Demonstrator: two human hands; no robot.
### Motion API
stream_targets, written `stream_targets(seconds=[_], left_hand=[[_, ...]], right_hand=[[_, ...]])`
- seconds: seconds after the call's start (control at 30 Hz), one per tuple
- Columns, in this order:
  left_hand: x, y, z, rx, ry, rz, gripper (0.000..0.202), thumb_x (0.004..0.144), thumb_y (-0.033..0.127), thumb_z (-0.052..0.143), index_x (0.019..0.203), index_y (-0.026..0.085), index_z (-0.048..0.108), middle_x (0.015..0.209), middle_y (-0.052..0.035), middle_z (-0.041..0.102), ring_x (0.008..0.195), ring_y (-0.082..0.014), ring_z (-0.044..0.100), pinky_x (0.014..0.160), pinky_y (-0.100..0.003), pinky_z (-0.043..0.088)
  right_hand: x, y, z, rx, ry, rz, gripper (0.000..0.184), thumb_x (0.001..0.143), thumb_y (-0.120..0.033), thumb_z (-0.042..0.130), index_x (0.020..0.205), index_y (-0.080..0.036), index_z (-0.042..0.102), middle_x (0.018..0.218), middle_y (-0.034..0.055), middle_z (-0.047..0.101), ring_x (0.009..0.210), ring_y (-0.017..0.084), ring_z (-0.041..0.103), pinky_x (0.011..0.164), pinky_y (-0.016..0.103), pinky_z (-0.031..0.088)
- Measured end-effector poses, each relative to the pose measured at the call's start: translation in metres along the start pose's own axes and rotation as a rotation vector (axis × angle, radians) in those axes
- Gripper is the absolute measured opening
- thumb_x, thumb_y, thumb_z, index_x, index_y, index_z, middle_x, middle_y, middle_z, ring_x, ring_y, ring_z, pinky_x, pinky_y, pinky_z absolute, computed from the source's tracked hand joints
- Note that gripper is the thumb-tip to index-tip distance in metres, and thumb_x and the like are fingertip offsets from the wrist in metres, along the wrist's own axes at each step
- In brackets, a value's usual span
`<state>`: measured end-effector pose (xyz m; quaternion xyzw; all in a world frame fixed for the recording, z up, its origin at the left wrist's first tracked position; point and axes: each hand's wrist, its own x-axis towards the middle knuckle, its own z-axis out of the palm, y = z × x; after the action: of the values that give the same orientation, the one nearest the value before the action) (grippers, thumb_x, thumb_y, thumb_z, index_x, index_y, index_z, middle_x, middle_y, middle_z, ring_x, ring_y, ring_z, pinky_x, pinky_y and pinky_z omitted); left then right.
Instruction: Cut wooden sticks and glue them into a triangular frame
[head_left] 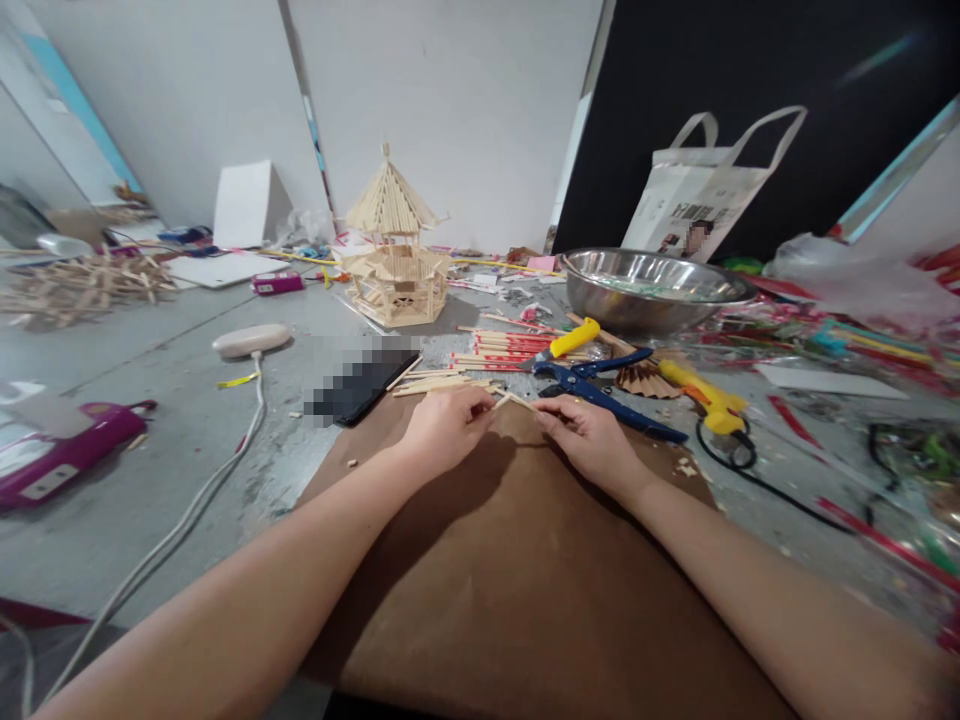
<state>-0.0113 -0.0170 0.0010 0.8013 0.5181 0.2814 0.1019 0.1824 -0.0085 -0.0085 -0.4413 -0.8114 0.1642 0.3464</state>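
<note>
My left hand (446,428) pinches one end of a thin wooden stick (501,402). Between the fingers of my right hand (592,442) is a second wooden stick (522,402). The two sticks meet end to end at a shallow angle over the top edge of the brown paper (517,560); whether they are joined I cannot tell. Just beyond my left hand lie loose wooden sticks (427,382). Sticks in red-printed wrappers (499,345) are spread farther back. Blue-handled cutters (600,395) and a yellow-handled knife (576,338) lie close to my right hand.
A stick-built pavilion model (397,245) stands behind. A dark phone (367,388) is at left, a yellow glue gun (705,398) with a black cord at right. Beyond are a steel basin (652,285) and a tote bag (686,205). A white cable (202,500) crosses the left floor.
</note>
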Motion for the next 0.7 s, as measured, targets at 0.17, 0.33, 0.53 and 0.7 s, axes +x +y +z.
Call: stream_targets(seconds=[0.17, 0.33, 0.53, 0.7], left_hand=[[-0.0003, -0.0002, -0.0011, 0.057, 0.077, 0.098, 0.017, 0.074, 0.027, 0.045, 0.08, 0.021, 0.06, 0.079, 0.0, 0.06, 0.074, -0.012, 0.052, 0.065, -0.021, 0.038], [-0.001, -0.0009, -0.0002, 0.027, 0.041, 0.164, 0.018, 0.075, 0.022, 0.044, 0.082, 0.02, 0.06, 0.081, -0.001, 0.06, 0.075, -0.0112, 0.053, 0.067, -0.021, 0.039], [-0.0023, 0.0026, -0.0002, -0.048, -0.034, 0.182, 0.019, 0.074, 0.019, 0.044, 0.087, 0.019, 0.058, 0.077, -0.0002, 0.062, 0.07, -0.0098, 0.055, 0.064, -0.019, 0.04], [-0.0028, 0.0055, -0.0027, -0.045, -0.031, 0.192, 0.019, 0.074, 0.026, 0.047, 0.088, 0.019, 0.058, 0.074, -0.0006, 0.061, 0.067, -0.0102, 0.055, 0.064, -0.02, 0.04]], right_hand=[[0.0003, 0.0047, 0.0009, -0.074, 0.125, -0.117, 0.017, 0.075, -0.021, 0.046, 0.084, -0.018, 0.06, 0.083, 0.0051, 0.06, 0.081, 0.015, 0.053, 0.074, 0.028, 0.041], [0.001, 0.006, 0.0001, -0.122, 0.164, -0.188, 0.016, 0.074, -0.02, 0.048, 0.083, -0.02, 0.06, 0.085, 0.0052, 0.058, 0.084, 0.016, 0.052, 0.077, 0.031, 0.041], [0.0009, 0.0072, 0.0009, -0.127, 0.15, -0.198, 0.015, 0.075, -0.02, 0.047, 0.083, -0.02, 0.06, 0.083, 0.0052, 0.059, 0.083, 0.016, 0.052, 0.076, 0.031, 0.041], [0.0002, 0.0074, 0.002, -0.104, 0.145, -0.179, 0.015, 0.075, -0.022, 0.047, 0.083, -0.022, 0.06, 0.083, 0.0043, 0.059, 0.082, 0.016, 0.053, 0.075, 0.03, 0.042]])
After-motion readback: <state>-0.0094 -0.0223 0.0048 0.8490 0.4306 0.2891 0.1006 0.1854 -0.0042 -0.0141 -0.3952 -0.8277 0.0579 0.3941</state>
